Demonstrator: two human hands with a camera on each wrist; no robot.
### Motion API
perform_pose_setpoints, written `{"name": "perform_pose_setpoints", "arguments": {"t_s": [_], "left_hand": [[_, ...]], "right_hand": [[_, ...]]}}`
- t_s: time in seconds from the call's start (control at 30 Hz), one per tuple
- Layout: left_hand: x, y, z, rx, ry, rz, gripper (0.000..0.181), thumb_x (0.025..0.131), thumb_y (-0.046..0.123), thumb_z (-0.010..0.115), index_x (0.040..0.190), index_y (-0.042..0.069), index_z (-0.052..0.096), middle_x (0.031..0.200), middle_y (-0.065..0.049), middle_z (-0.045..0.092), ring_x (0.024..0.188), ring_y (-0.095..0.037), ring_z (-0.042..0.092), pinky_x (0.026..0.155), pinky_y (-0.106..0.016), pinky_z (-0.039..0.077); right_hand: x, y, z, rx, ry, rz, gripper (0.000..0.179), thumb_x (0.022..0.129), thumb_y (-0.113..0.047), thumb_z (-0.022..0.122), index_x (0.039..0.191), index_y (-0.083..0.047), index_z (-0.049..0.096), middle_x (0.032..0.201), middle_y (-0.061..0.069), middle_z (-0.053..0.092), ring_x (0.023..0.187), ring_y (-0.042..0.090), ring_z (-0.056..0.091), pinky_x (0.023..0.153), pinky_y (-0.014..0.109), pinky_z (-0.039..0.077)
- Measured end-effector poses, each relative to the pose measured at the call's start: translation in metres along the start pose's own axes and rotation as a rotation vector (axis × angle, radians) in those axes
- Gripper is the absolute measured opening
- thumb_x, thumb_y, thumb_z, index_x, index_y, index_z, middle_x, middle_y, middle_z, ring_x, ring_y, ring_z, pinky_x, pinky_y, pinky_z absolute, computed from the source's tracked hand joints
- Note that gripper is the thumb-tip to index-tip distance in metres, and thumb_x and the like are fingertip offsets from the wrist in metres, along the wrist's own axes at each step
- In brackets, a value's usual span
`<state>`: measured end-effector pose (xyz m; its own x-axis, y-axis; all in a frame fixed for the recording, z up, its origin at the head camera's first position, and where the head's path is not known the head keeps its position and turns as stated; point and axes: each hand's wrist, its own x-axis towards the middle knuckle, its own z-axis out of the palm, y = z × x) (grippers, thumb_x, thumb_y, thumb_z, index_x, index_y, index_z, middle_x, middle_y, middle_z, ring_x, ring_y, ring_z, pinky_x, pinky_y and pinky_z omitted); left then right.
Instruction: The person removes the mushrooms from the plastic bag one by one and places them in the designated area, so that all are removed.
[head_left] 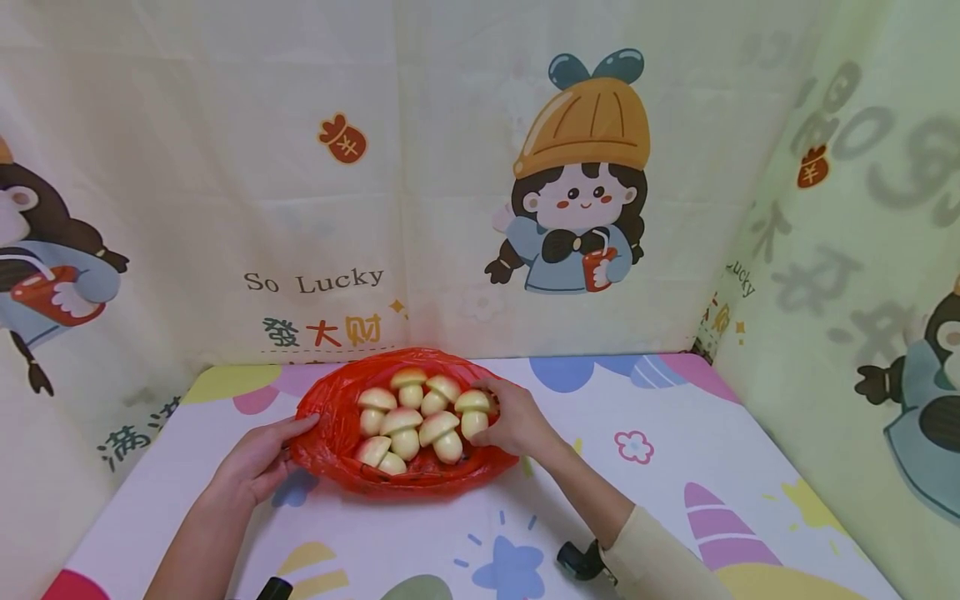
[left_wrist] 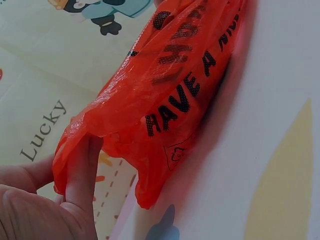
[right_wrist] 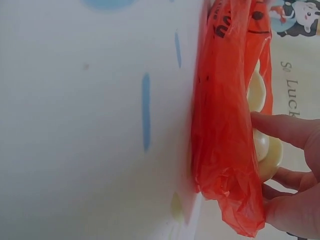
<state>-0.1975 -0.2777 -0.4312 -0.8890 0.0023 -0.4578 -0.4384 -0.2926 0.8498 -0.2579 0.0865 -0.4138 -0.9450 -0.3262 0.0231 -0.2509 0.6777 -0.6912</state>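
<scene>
A red plastic bag (head_left: 330, 446) lies with its mouth spread wide on the table. Several mushrooms (head_left: 402, 422), pale-stemmed with cream caps tinged pink, fill it. At the bag's left edge, my left hand (head_left: 253, 458) pinches the plastic; the left wrist view shows the rim folded over its fingers (left_wrist: 82, 175). On the other side my right hand (head_left: 517, 417) reaches over the rim and grips the rightmost mushroom (head_left: 472, 402) between thumb and fingers. The right wrist view shows this mushroom (right_wrist: 272, 160) beside the bag's wall, partly hidden by it.
The table (head_left: 600, 467) has a white cover with colourful prints. A cream printed curtain (head_left: 450, 250) hangs behind the bag, and another stands at the right. Black wrist devices (head_left: 581, 561) show near both forearms.
</scene>
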Motion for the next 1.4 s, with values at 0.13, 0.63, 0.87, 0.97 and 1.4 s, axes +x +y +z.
{"name": "perform_pose_setpoints", "arguments": {"t_s": [0.13, 0.63, 0.87, 0.97, 1.4], "left_hand": [[0.0, 0.0, 0.0, 0.001, 0.0, 0.003, 0.085, 0.1, 0.03, 0.071, 0.166, 0.008, 0.023, 0.101, 0.012, 0.073, 0.096, -0.008, 0.074, 0.091, -0.029, 0.062], [-0.001, 0.001, 0.001, 0.007, 0.016, 0.0, 0.087, 0.099, 0.032, 0.073, 0.166, 0.009, 0.021, 0.1, 0.013, 0.072, 0.097, -0.008, 0.074, 0.093, -0.029, 0.061], [0.0, 0.002, 0.002, 0.0, 0.02, -0.011, 0.085, 0.1, 0.03, 0.071, 0.167, 0.01, 0.021, 0.099, 0.013, 0.072, 0.096, -0.008, 0.073, 0.093, -0.028, 0.061], [0.0, 0.001, 0.002, -0.005, 0.01, -0.005, 0.086, 0.1, 0.03, 0.071, 0.167, 0.009, 0.02, 0.1, 0.013, 0.072, 0.096, -0.008, 0.073, 0.093, -0.029, 0.061], [0.002, -0.001, 0.001, 0.01, 0.023, -0.003, 0.087, 0.1, 0.031, 0.072, 0.167, 0.01, 0.021, 0.1, 0.014, 0.071, 0.097, -0.008, 0.072, 0.096, -0.03, 0.06]], "right_hand": [[-0.001, 0.001, -0.001, 0.0, 0.0, 0.008, 0.077, 0.076, -0.016, 0.093, 0.145, -0.012, 0.058, 0.135, 0.009, 0.065, 0.124, 0.029, 0.06, 0.09, 0.046, 0.064], [-0.001, -0.001, -0.01, 0.053, -0.013, 0.002, 0.078, 0.078, -0.016, 0.092, 0.148, -0.014, 0.057, 0.135, 0.009, 0.065, 0.122, 0.03, 0.063, 0.091, 0.044, 0.064], [-0.001, -0.002, -0.016, 0.104, -0.015, -0.003, 0.078, 0.078, -0.018, 0.092, 0.148, -0.013, 0.056, 0.136, 0.008, 0.065, 0.122, 0.031, 0.064, 0.088, 0.043, 0.065], [-0.001, 0.0, -0.019, 0.117, -0.004, 0.002, 0.077, 0.078, -0.017, 0.092, 0.146, -0.013, 0.057, 0.135, 0.008, 0.066, 0.121, 0.031, 0.064, 0.086, 0.042, 0.065], [-0.001, 0.004, -0.031, 0.178, 0.031, -0.013, 0.071, 0.077, -0.013, 0.091, 0.141, -0.017, 0.062, 0.131, 0.007, 0.067, 0.122, 0.032, 0.065, 0.084, 0.042, 0.066]]}}
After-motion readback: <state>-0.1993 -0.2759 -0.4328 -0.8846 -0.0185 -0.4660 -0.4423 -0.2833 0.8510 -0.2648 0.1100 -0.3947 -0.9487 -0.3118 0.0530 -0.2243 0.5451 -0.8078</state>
